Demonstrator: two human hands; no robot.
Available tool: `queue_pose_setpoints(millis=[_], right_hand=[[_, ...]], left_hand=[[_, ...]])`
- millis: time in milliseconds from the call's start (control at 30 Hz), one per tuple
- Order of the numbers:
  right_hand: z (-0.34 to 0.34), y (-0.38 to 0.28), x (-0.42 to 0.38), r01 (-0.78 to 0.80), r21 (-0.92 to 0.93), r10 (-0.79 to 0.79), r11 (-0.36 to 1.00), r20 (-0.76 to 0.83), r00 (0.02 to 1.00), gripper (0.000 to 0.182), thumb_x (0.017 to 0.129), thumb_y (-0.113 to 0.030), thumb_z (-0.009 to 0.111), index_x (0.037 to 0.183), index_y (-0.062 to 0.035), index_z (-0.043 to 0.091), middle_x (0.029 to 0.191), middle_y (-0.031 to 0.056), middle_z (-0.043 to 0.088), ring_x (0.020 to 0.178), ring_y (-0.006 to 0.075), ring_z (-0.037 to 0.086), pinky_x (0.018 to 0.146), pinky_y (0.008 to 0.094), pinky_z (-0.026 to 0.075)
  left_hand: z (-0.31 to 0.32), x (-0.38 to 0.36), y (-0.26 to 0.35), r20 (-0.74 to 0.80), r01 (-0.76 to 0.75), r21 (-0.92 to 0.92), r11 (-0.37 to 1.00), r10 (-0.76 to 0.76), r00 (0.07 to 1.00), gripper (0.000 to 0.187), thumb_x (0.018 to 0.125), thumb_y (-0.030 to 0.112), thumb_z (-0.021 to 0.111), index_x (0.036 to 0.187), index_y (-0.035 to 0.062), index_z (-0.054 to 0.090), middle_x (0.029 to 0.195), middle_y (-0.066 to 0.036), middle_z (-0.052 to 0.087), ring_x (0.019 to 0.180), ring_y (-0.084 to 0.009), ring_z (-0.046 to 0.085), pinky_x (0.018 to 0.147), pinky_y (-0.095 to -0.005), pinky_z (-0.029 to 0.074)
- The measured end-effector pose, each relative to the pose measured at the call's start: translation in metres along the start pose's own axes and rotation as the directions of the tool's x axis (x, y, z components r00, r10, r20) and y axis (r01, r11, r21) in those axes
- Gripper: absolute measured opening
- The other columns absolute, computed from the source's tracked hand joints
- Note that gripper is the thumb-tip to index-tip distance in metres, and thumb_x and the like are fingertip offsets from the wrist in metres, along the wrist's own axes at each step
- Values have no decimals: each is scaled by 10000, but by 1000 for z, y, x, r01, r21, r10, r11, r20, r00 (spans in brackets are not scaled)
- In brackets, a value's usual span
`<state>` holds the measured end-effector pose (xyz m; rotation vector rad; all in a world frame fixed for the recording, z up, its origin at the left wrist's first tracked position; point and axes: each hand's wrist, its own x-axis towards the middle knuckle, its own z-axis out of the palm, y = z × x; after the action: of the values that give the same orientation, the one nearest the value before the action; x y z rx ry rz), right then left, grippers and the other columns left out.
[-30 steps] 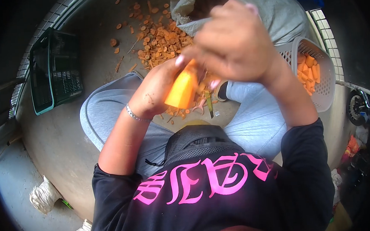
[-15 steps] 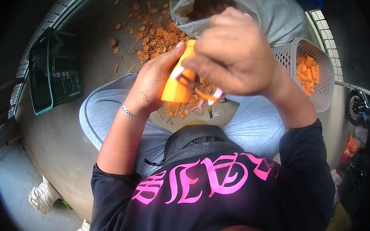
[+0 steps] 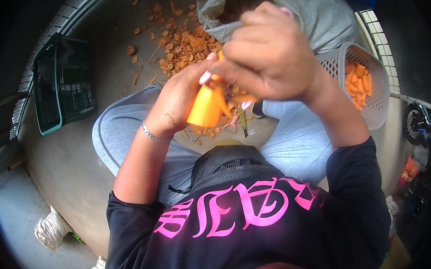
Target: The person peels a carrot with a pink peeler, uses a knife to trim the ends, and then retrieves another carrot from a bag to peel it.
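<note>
2 hands, close together over the lap. Left hand (image 3: 181,99) clamped on 1 orange piece (image 3: 203,109), wide end down; right hand (image 3: 270,57) closed at its upper part on a small tool (image 3: 213,81), probably a peeler, too blurred to be sure. Strip of peel (image 3: 234,101) hanging there.

Concrete floor (image 3: 62,168): 1 heap of orange slices and scraps (image 3: 185,45), too many to count, 1 green-handled knife (image 3: 243,124) by the lap. 1 open grey sack (image 3: 317,20) ahead, 1 grey basket (image 3: 379,82) with orange chunks (image 3: 358,84) at right, 1 green crate (image 3: 59,85) at left. Room: 2 white bundles (image 3: 52,228) lower left, 1 wheel (image 3: 414,124) far right.
</note>
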<state>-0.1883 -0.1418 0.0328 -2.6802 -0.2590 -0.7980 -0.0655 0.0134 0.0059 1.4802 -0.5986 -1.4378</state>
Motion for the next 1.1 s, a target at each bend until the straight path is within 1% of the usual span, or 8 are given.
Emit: queue_pose_setpoints(millis=[67, 100, 200, 400, 600, 800, 1000, 1100], right_hand=[[-10, 7, 6, 12, -97, -9, 995, 30, 1000, 204, 781, -249, 695, 676, -96, 610, 585, 20, 489, 579, 190, 449, 581, 325, 337], [-14, 10, 6, 16, -120, -6, 993, 85, 996, 184, 801, -224, 677, 690, -84, 635, 585, 29, 508, 566, 193, 446, 576, 322, 337], [-24, 36, 3, -89, -236, 90, 968, -7, 996, 280, 811, -178, 662, 577, -69, 553, 529, 84, 506, 494, 268, 471, 515, 351, 353], [-27, 32, 1, -260, 9, 259, 966, -118, 959, 220, 817, -164, 654, 635, -55, 593, 567, 89, 524, 517, 256, 470, 524, 353, 347], [-13, 8, -4, -112, 108, 114, 988, -16, 993, 138, 818, -172, 655, 753, -50, 662, 609, 44, 535, 549, 210, 446, 573, 340, 340], [0, -21, -4, -62, 165, 62, 984, 7, 998, 205, 778, -251, 711, 693, -94, 610, 603, 18, 506, 563, 199, 453, 583, 335, 334], [6, -26, -5, -29, 149, 32, 988, -17, 999, 238, 776, -289, 721, 686, -102, 604, 602, 10, 502, 561, 193, 454, 583, 333, 334], [5, -19, -4, -9, 106, 11, 994, -25, 1000, 239, 783, -290, 713, 688, -97, 610, 603, 10, 502, 559, 190, 454, 578, 332, 335]], left_hand=[[2, 5, 1, 22, 1, -165, 986, 3, 1000, 347, 970, 319, 492, 1052, -2, 594, 881, -98, 648, 756, -190, 642, 662, -303, 517], [7, 1, 5, 11, 69, -125, 990, -68, 998, 509, 1003, 440, 361, 1040, -18, 580, 846, -111, 636, 632, -198, 619, 573, -296, 504], [-4, 5, -6, 113, 84, -101, 991, -72, 991, 510, 996, 446, 370, 1003, -21, 577, 800, -101, 619, 554, -197, 573, 512, -280, 466], [2, 3, 2, 273, 153, -495, 855, -14, 962, 542, 985, 470, 359, 1000, -32, 563, 738, -109, 585, 518, -206, 543, 493, -296, 442], [2, 4, -4, -18, 117, -299, 947, -129, 992, 414, 979, 358, 448, 1099, -20, 565, 951, -112, 627, 721, -183, 632, 646, -280, 524], [11, 4, 3, 15, 56, -362, 930, -54, 998, 388, 1001, 336, 423, 1196, 28, 557, 1033, -57, 619, 907, -125, 600, 785, -263, 492], [11, -1, -5, -20, -156, -146, 977, 155, 988, 395, 1004, 324, 411, 1192, 14, 568, 1053, -61, 617, 926, -115, 595, 798, -256, 483], [4, 0, -4, 6, -18, -150, 989, 19, 1000, 406, 999, 341, 423, 1161, 4, 581, 1024, -65, 628, 885, -110, 602, 771, -253, 487]])
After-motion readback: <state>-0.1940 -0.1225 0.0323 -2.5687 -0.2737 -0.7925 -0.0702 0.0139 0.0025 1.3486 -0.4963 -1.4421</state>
